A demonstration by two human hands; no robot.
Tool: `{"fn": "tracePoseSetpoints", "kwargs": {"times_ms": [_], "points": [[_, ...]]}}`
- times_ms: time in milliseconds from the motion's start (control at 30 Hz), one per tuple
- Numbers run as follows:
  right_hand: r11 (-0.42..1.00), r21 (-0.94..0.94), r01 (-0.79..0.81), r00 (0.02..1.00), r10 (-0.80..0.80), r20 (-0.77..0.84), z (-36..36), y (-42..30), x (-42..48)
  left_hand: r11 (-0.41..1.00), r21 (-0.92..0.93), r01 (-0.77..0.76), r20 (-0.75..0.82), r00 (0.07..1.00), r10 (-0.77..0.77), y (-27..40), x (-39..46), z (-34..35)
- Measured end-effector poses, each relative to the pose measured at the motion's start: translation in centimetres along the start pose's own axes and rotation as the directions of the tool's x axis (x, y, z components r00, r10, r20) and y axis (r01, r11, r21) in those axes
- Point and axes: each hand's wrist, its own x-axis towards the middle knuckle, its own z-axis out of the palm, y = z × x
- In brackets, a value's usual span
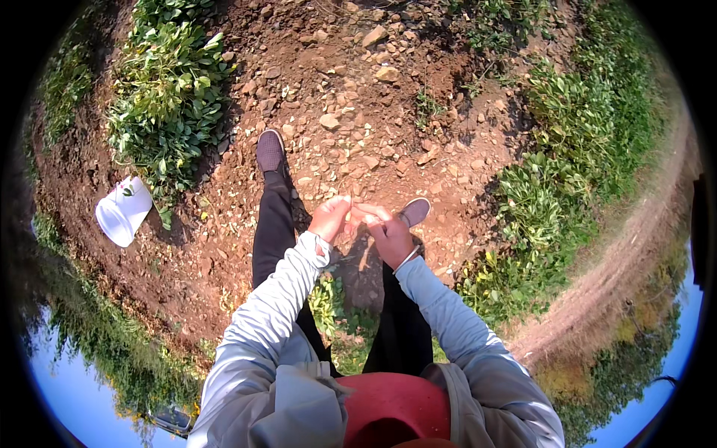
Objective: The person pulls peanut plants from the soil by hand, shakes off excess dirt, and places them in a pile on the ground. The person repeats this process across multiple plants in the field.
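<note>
In front of my waist, my left hand and my right hand meet at the fingertips. The fingers of the left are drawn together at the tips, and the right index finger reaches across towards them. Anything between the fingers is too small to make out. Pale blue-grey sleeves cover both arms, and a thin band circles the right wrist. Beneath the hands lies reddish, stony soil, with my purple shoes planted apart on it.
A heap of leafy green plants lies at upper left. Beside it is a white object, perhaps a cap or small bucket. Leafy plants line the right side, bordered by a dirt track. Loose stones dot the ground.
</note>
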Motion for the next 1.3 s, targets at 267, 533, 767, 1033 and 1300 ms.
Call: {"fn": "tracePoseSetpoints", "kwargs": {"times_ms": [267, 533, 767, 1033, 1300], "points": [[0.947, 0.043, -0.319, 0.928, 0.303, 0.218, -4.7, 5.9, -3.6, 0.896, -0.278, -0.347, -0.500, 0.849, 0.173, 2.6, -12.1, -11.4], [0.895, -0.063, -0.442, 0.889, 0.447, 0.102, -16.0, 9.4, -6.6, 0.413, 0.012, -0.910, -0.919, 0.153, 0.364, 9.8, -27.2, -28.2], [0.896, -0.024, -0.444, 0.892, 0.444, 0.088, -17.2, 9.6, -6.6, 0.681, -0.173, -0.712, -0.957, 0.286, 0.056, 7.3, -22.7, -25.5], [0.890, 0.136, -0.435, 0.900, 0.432, 0.049, -13.8, 8.2, -10.4, 0.964, 0.233, -0.130, -0.383, 0.899, 0.214, 2.9, -8.1, -6.4], [0.760, 0.464, -0.456, 0.868, 0.495, 0.042, -12.0, 16.8, -12.8, 0.641, 0.763, -0.089, -0.053, 0.978, 0.200, 0.5, -5.6, -3.0]]}}
